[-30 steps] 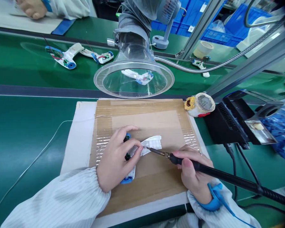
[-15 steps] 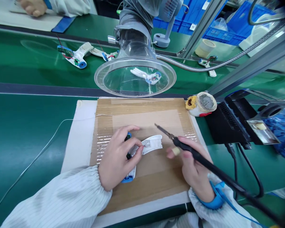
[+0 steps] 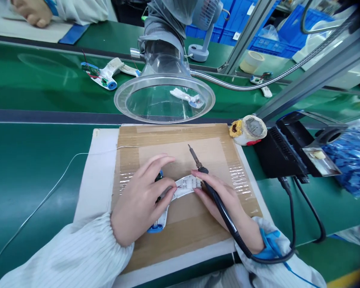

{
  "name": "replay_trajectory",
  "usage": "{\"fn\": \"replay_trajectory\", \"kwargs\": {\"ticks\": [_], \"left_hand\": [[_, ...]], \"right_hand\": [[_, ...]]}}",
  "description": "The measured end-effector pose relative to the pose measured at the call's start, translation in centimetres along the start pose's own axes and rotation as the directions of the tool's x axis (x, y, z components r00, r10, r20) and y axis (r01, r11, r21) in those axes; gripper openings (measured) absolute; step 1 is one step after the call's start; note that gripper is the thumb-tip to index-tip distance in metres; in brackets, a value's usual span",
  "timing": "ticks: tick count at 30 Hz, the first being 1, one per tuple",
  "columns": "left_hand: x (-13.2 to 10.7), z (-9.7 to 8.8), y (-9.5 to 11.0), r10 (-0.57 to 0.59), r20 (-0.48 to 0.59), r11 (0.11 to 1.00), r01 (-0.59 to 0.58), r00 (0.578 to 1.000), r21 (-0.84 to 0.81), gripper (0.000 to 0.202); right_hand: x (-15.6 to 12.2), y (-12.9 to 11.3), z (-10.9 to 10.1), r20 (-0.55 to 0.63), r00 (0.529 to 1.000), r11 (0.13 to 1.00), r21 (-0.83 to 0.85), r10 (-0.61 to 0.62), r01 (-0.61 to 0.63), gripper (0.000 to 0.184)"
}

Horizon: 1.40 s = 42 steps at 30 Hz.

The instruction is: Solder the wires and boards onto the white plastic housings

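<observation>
On the cardboard lies a white handheld device housing (image 3: 186, 185) with blue ends, its handle pointing right. My left hand (image 3: 145, 196) covers much of it, thumb and forefinger pinched at what looks like a thin wire (image 3: 179, 187) over the handle. In my right hand (image 3: 225, 200) is a soldering iron (image 3: 217, 202), its tip (image 3: 189, 147) pointing up and away, clear of the housing. The right thumb and forefinger also reach the handle's right end. The circuit board inside is mostly hidden by my left hand.
A clear extraction hood (image 3: 165, 120) hangs beyond the cardboard (image 3: 156, 256). Solder wire (image 3: 60, 180) runs in from the left. To the right stand a round pot (image 3: 253, 128) and a black soldering stand (image 3: 279, 154). Similar housings (image 3: 103, 74) lie on the green belt; a co-worker's hand (image 3: 33, 12) is beyond.
My right hand has moved left to the handle's end, and the soldering iron has swung more upright. My left hand keeps its pinch. A housing on the belt has shifted right.
</observation>
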<state>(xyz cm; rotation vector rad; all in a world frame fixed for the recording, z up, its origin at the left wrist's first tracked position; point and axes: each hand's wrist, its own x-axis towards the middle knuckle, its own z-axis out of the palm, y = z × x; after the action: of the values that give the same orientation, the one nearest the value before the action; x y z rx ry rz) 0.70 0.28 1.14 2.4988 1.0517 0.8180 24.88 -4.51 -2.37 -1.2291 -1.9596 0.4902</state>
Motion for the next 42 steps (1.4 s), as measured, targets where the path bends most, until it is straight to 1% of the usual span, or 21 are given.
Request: {"fn": "replay_trajectory", "kwargs": {"ticks": [4, 6, 8, 11, 13, 14, 18, 23, 25, 27, 29, 31, 32, 38, 40, 42], "left_hand": [[0.0, 0.9, 0.5, -0.075, -0.092, 0.995, 0.069, 0.993, -0.071, 0.019], [-0.1, 1.3, 0.5, -0.099, -0.108, 0.992, 0.088, 0.989, -0.095, 0.020], [-0.1, 1.4, 0.5, -0.112, -0.093, 0.989, 0.102, 0.989, -0.109, 0.020], [-0.2, 1.2, 0.3, -0.131, -0.076, 0.985, 0.121, 0.988, -0.119, 0.020], [-0.2, 1.1, 0.2, -0.138, -0.076, 0.984, 0.128, 0.988, -0.124, 0.020], [-0.2, 1.1, 0.2, -0.139, -0.077, 0.984, 0.129, 0.987, -0.126, 0.020], [-0.2, 1.2, 0.2, -0.136, -0.079, 0.984, 0.125, 0.988, -0.125, 0.020], [-0.1, 1.4, 0.3, -0.135, -0.075, 0.984, 0.124, 0.988, -0.128, 0.020], [-0.1, 1.4, 0.3, -0.141, -0.073, 0.983, 0.131, 0.987, -0.129, 0.020], [-0.1, 1.3, 0.3, -0.147, -0.069, 0.982, 0.138, 0.987, -0.131, 0.020], [-0.1, 1.3, 0.3, -0.149, -0.070, 0.981, 0.139, 0.986, -0.136, 0.020], [-0.2, 1.2, 0.3, -0.147, -0.071, 0.980, 0.135, 0.987, -0.143, 0.020], [-0.2, 1.2, 0.3, -0.145, -0.071, 0.980, 0.133, 0.987, -0.146, 0.020], [0.0, 1.3, 0.3, -0.144, -0.060, 0.981, 0.134, 0.988, -0.143, 0.020], [-0.1, 1.1, 0.3, -0.139, -0.067, 0.984, 0.130, 0.988, -0.124, 0.019], [-0.3, 0.8, 0.3, -0.111, -0.091, 0.991, 0.103, 0.990, -0.085, 0.015]], "right_hand": [[0.2, -0.1, 0.1, 0.006, 1.000, 1.000, 0.005, -0.011, 0.011, 0.055], [0.2, -0.4, -0.2, -0.019, 1.000, 1.000, 0.012, -0.020, 0.020, 0.051], [0.0, -0.8, -0.7, -0.075, 0.997, 0.999, 0.045, 0.013, -0.009, 0.041], [-0.8, -1.2, -1.6, -0.219, 0.972, 0.989, 0.139, 0.090, -0.061, 0.022], [-1.4, -1.1, -1.9, -0.295, 0.950, 0.982, 0.184, 0.105, -0.052, 0.022], [-1.6, -1.0, -2.0, -0.311, 0.945, 0.980, 0.196, 0.102, -0.041, 0.022], [-1.7, -1.0, -1.8, -0.271, 0.958, 0.974, 0.223, 0.097, -0.036, 0.018], [-1.2, -1.3, -1.9, -0.221, 0.968, 0.974, 0.214, 0.119, -0.071, 0.017], [-1.2, -1.2, -1.9, -0.221, 0.965, 0.973, 0.214, 0.139, -0.091, 0.016], [-1.4, -1.1, -1.9, -0.273, 0.946, 0.967, 0.226, 0.176, -0.115, 0.018], [-1.5, -1.0, -1.8, -0.353, 0.906, 0.955, 0.259, 0.235, -0.146, 0.020], [-1.5, -0.9, -1.7, -0.401, 0.873, 0.943, 0.285, 0.278, -0.170, 0.022], [-1.5, -0.9, -1.6, -0.403, 0.869, 0.941, 0.288, 0.288, -0.178, 0.022], [-1.5, -1.0, -1.8, -0.351, 0.894, 0.945, 0.267, 0.278, -0.189, 0.020], [-1.3, -1.1, -1.8, -0.287, 0.918, 0.945, 0.257, 0.274, -0.202, 0.020], [-0.7, -1.1, -1.6, -0.185, 0.956, 0.960, 0.205, 0.230, -0.191, 0.023]]}}
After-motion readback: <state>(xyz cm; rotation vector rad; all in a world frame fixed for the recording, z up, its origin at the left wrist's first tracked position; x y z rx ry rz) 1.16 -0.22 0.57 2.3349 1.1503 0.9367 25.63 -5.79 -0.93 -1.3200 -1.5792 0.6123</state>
